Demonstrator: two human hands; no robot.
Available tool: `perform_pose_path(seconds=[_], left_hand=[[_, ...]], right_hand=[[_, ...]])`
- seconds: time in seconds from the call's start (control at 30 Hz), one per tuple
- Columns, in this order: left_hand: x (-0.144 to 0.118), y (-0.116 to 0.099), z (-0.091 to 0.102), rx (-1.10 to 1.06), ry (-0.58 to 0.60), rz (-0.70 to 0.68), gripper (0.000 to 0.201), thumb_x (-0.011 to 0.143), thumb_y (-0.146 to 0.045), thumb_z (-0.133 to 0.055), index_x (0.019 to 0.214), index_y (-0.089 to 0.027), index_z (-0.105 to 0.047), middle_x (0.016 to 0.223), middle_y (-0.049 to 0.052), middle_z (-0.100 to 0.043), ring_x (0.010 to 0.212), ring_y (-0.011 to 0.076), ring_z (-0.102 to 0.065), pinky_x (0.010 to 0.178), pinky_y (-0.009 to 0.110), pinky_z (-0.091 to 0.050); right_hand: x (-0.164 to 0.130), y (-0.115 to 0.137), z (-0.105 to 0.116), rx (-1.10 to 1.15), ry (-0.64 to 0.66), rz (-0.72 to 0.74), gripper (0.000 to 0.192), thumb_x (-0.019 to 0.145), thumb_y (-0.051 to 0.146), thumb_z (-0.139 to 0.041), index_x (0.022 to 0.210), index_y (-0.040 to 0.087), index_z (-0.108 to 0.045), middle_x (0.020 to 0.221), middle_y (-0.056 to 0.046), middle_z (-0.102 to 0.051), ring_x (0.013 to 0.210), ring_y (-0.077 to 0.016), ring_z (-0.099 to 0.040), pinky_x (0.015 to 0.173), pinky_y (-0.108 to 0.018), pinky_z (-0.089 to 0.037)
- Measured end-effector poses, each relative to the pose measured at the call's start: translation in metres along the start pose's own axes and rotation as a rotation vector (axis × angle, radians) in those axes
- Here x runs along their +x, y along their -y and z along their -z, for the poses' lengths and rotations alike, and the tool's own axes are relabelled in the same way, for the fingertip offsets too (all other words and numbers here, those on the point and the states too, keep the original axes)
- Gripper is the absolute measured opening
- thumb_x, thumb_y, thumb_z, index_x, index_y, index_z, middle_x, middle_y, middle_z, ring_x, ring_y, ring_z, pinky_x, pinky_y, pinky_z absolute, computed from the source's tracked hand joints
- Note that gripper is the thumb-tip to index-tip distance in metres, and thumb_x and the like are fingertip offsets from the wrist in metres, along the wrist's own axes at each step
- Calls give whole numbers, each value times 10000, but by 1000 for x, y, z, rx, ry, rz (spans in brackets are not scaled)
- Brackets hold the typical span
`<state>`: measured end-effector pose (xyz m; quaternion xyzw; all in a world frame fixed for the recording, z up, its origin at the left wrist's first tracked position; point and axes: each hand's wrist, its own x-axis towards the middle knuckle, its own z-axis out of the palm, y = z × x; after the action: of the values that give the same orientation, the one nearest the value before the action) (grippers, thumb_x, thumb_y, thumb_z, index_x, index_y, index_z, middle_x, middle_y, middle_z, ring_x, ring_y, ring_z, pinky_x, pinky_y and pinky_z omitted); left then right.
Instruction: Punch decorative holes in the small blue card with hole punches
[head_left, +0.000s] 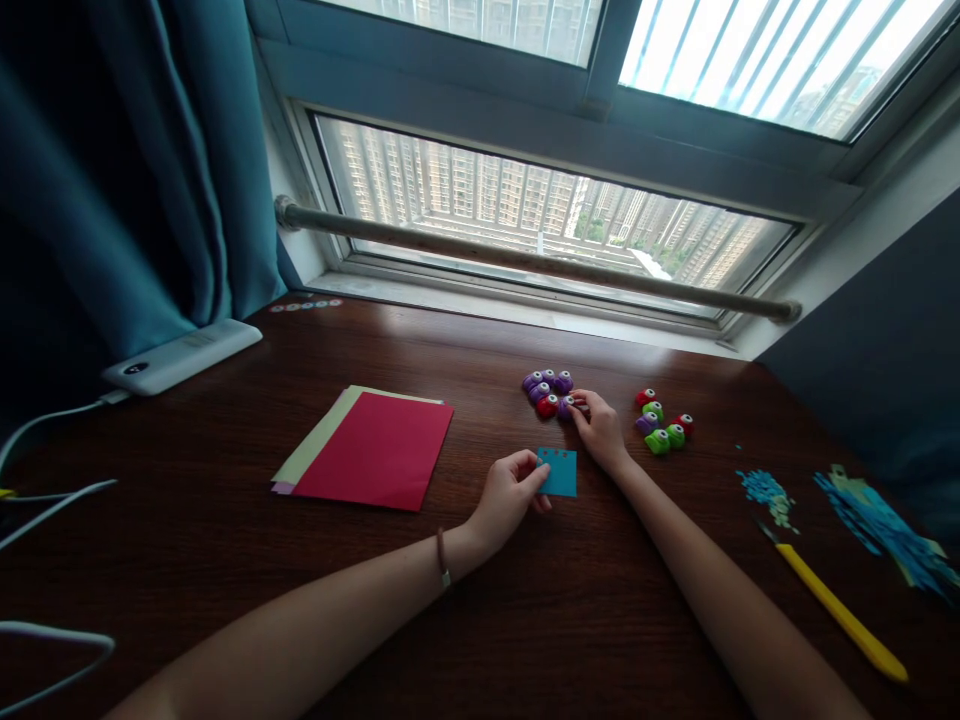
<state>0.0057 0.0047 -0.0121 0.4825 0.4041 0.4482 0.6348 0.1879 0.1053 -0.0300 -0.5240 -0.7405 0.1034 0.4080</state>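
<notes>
My left hand point(510, 495) pinches the left edge of a small blue paper square point(559, 473) with tiny holes along its top edge, held just above the dark wooden table point(480, 600). My right hand point(598, 425) reaches to a cluster of purple and red mini punches point(547, 390) and closes its fingers on the nearest one, at the cluster's right side. A second group of red, green and purple punches point(661, 422) sits just right of that hand.
A stack of coloured paper with a red sheet on top point(371, 450) lies at left. A yellow craft knife point(836, 605) and blue paper scraps point(874, 520) lie at right. A white power bank point(180, 355) with cables sits far left, near the curtain.
</notes>
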Motion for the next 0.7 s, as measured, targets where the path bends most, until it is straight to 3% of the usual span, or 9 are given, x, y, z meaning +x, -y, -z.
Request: perform_pose_path(seconds=[0.2,0.43,0.53,0.7], left_hand=[[-1,-3,0,-5,-12,2,275,759,-403,-571,738,-135,-511,521,-12,-538,437,125,-538,407,198,-418],[-2,-5,0,-61,-35,-3,264,764,-381,-575,730,-134,-489,593,-19,-522,450,107,-538,414,192,-421],[-2,-4,0,-65,-38,-9,258,774,-373,-569,741,-129,-496,614,-16,-526,451,100,-534,419,190,-421],[-2,-4,1,-74,-28,3,265,763,-380,-586,749,-128,-507,635,-16,-532,455,98,-532,428,196,-430]], right_hand=[[-10,15,8,92,-22,28,174,840,244,-474,975,167,-552,914,-72,-612,843,-197,-591,782,-352,-478],[-42,56,45,302,-34,14,229,859,239,-498,1082,219,-548,1051,-60,-558,917,-182,-574,831,-334,-483],[-60,66,55,474,12,-110,249,826,249,-559,1073,224,-585,1084,-59,-549,944,-190,-562,842,-328,-476],[-86,65,50,1104,114,-584,292,771,296,-637,1049,209,-611,1097,-64,-584,996,-188,-557,919,-350,-432]])
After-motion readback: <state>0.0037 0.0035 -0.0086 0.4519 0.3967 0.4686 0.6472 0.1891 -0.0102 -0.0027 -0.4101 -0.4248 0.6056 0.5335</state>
